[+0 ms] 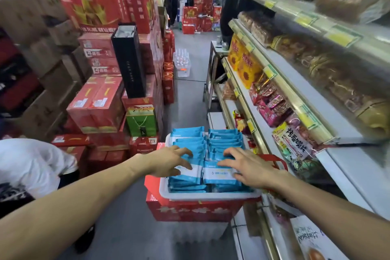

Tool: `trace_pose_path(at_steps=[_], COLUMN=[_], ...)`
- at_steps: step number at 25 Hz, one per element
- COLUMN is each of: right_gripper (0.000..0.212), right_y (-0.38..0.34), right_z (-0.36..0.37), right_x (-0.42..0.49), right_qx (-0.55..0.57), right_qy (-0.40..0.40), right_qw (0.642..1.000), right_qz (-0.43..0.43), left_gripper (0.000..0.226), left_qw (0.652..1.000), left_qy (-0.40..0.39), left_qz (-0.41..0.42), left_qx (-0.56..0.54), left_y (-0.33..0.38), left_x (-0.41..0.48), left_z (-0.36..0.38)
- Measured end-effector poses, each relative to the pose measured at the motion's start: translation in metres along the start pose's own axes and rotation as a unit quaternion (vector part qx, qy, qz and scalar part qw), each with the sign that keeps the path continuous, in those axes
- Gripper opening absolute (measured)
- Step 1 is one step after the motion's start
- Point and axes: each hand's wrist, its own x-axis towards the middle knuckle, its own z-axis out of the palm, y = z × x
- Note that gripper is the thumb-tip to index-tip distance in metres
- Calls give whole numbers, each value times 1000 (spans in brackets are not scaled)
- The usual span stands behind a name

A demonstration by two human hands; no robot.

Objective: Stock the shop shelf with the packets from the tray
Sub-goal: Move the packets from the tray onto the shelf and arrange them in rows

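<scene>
Your left hand [168, 161], fingers spread and bent, touches the left row of blue packets [218, 175] near the front edge of the tray [211, 196]. Your right hand [247, 167] lies with loose, spread fingers on the right row. Neither grasps anything. Packets fill the tray, which sits on a red box [190, 210] beside the shelf [348, 175].

Packets [207, 150]: light blue, white band across the face. Tray [211, 196]: white. Box [190, 210] beneath the tray: red, pale flower print. Cartons [95, 99], left: red, yellow markings. Bag [141, 121]: green. Tall case [128, 59]: black. Shelf [346, 167], right: white, gold edging, yellow price tags [269, 73]. Floor [126, 228]: grey.
</scene>
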Motion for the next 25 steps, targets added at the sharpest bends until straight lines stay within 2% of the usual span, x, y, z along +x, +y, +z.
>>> trace_pose_path(at_steps=[5, 9, 14, 19, 22, 25], right_gripper=[65, 68, 82, 83, 72, 60], right_y=[-19, -20, -19, -10, -2, 5], right_z=[14, 24, 21, 12, -1, -42], right_x=[-7, -4, 0, -3, -9, -14], right_qx=[-71, -142, -162, 8, 106, 183], right_qy=[21, 51, 34, -66, -82, -67], right_qw=[997, 988, 986, 998, 991, 980], right_qz=[-6, -15, -34, 4, 22, 34], left_gripper=[75, 71, 72, 70, 68, 70], left_qw=[998, 1000, 994, 982, 973, 967], left_qy=[1, -6, -21, -20, -5, 32], left_qz=[-18, -20, -8, 7, 8, 34], left_qx=[58, 15, -104, -190, -229, -250], left_y=[-7, -11, -11, -16, -19, -21], left_x=[-10, -13, -13, -10, -7, -3], left_z=[13, 18, 23, 24, 3, -50])
